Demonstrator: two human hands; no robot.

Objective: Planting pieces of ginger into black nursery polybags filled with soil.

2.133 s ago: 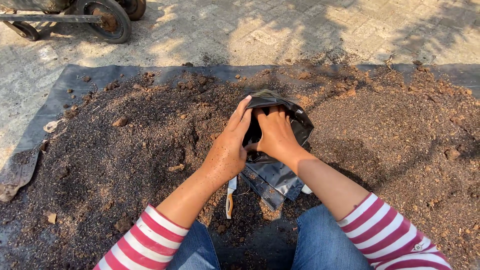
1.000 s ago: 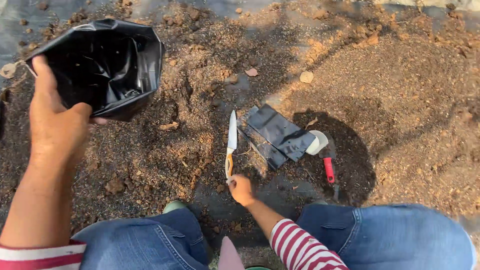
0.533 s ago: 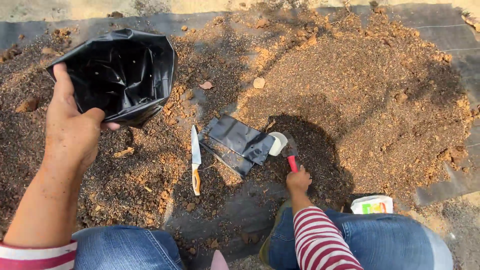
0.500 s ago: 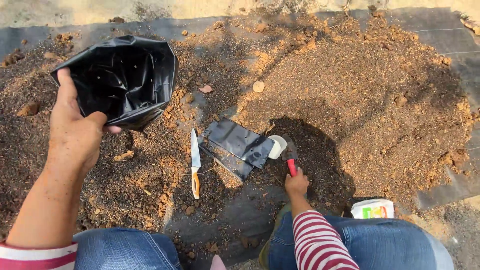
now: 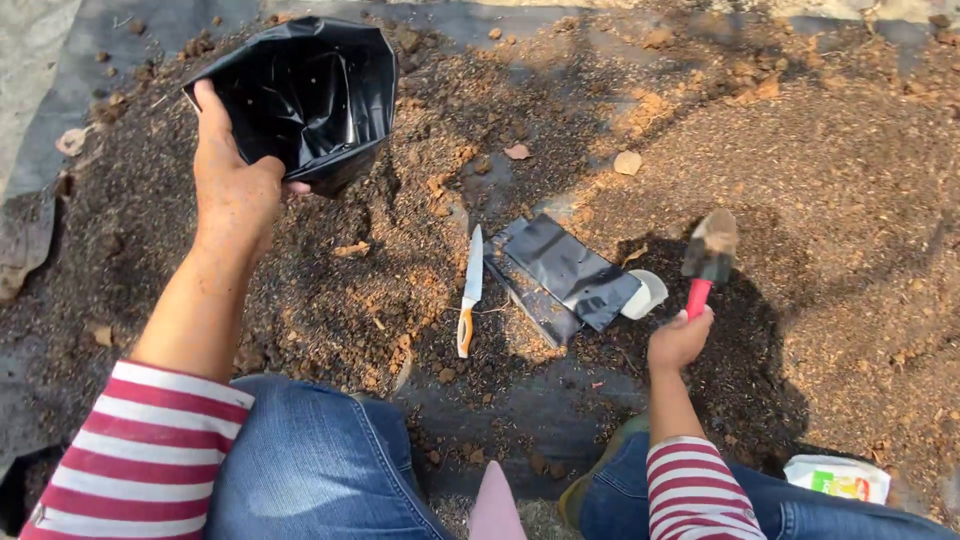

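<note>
My left hand (image 5: 232,185) grips the rim of an open black plastic grow bag (image 5: 300,95), held up over the soil at upper left with its mouth facing me. My right hand (image 5: 678,340) is closed around the red handle of a small trowel (image 5: 706,258), whose soil-caked blade is lifted above the mound. Between the hands, a stack of flat black bags (image 5: 562,275) lies on the soil. A knife (image 5: 469,292) with an orange and white handle rests just left of that stack.
Brown soil mix (image 5: 820,180) is heaped on a dark ground sheet (image 5: 60,120). A white round object (image 5: 650,293) sits by the flat bags. A white packet (image 5: 838,477) lies by my right knee. My jeans-clad legs fill the bottom.
My left hand lifted the opened bag to the upper left. My right hand moved past the knife to the red-handled trowel, gripped it and raised it off the soil.
</note>
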